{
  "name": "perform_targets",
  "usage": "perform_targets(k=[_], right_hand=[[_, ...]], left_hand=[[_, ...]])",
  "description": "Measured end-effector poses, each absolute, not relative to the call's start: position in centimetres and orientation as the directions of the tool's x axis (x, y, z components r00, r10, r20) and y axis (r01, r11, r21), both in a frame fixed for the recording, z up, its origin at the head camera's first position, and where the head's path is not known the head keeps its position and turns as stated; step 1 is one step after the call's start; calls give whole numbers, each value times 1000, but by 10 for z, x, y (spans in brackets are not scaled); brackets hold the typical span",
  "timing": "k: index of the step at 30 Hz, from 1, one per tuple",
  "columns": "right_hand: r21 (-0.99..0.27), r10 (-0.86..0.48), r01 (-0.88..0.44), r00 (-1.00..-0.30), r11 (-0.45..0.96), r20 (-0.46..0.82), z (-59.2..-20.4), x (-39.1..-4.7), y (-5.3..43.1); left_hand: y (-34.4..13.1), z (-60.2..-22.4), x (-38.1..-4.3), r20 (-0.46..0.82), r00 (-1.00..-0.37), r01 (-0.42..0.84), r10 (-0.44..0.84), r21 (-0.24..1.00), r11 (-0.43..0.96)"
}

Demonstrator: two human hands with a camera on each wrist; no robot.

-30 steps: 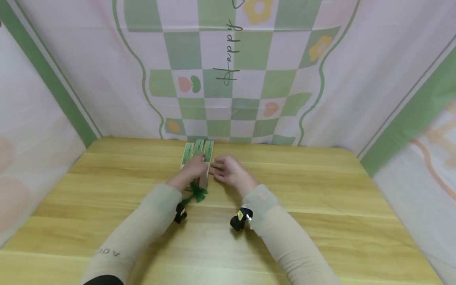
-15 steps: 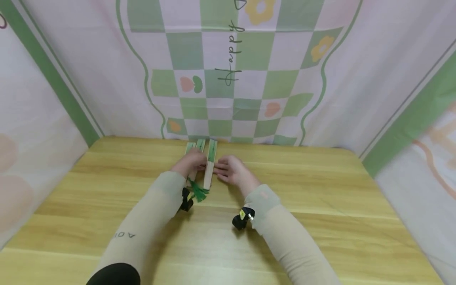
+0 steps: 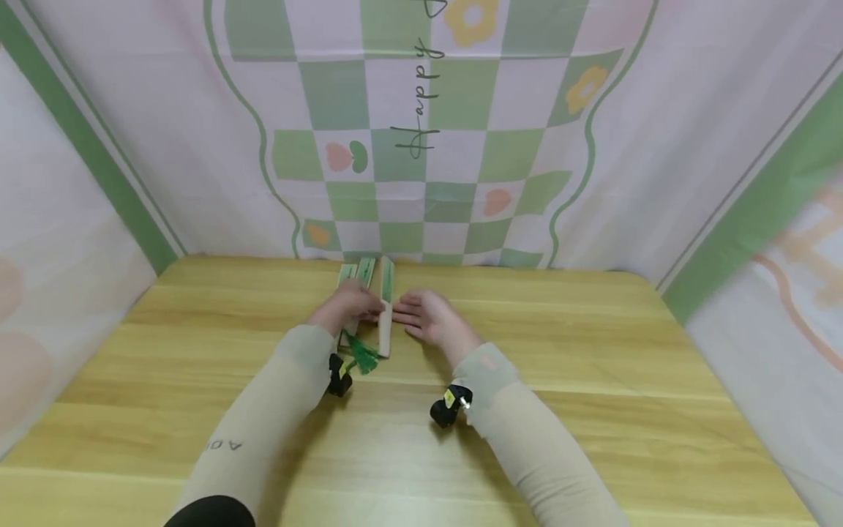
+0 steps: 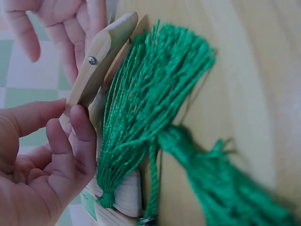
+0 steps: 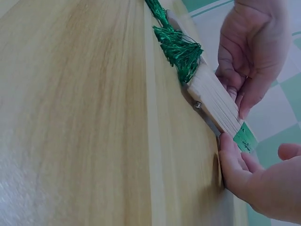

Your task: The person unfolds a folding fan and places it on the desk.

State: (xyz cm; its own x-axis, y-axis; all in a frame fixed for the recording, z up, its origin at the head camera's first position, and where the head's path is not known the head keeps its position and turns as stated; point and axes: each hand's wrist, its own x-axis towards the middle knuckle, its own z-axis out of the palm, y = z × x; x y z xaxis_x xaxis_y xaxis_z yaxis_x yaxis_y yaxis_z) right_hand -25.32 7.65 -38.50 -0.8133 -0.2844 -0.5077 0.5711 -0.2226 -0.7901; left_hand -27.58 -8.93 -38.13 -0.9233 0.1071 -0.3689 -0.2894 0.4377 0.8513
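Observation:
Three closed folding fans with pale wooden ribs and green leaves stand near the table's back edge in the head view. The rightmost fan [image 3: 386,326] is apart from the left fan [image 3: 347,271] and the middle fan [image 3: 366,269], turned up on its narrow side. My left hand [image 3: 345,302] pinches it between thumb and fingers, as the left wrist view shows at its ribs [image 4: 96,56]. My right hand [image 3: 429,316] lies along its other side, with fairly straight fingers [image 5: 228,146] against it. Green tassels [image 4: 155,89] hang by the pivot ends. My left hand partly hides the other two fans.
The wooden table [image 3: 560,410] extends to both sides and towards me. Behind it hangs a checked green and white cloth [image 3: 454,157]. Small black cameras are strapped at the left wrist [image 3: 339,377] and the right wrist [image 3: 448,406].
The rightmost fan has come away from the other two and turned from lying flat onto its narrow side. My left hand has shifted its hold; my right hand has stayed nearly in place.

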Motion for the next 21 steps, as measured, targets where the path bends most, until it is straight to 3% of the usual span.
perform_targets(k=[9,21], right_hand=[[-754,-276,561,-827,-342,-490,-387,-249,83],[-820,-298,496,-860,-287,-415,-391,-230,95]], left_hand=[[-86,-374,-259,-367,-913,-282,180,885,371],[-77,-389,-242,-356,-922,-338,154,932,133]])
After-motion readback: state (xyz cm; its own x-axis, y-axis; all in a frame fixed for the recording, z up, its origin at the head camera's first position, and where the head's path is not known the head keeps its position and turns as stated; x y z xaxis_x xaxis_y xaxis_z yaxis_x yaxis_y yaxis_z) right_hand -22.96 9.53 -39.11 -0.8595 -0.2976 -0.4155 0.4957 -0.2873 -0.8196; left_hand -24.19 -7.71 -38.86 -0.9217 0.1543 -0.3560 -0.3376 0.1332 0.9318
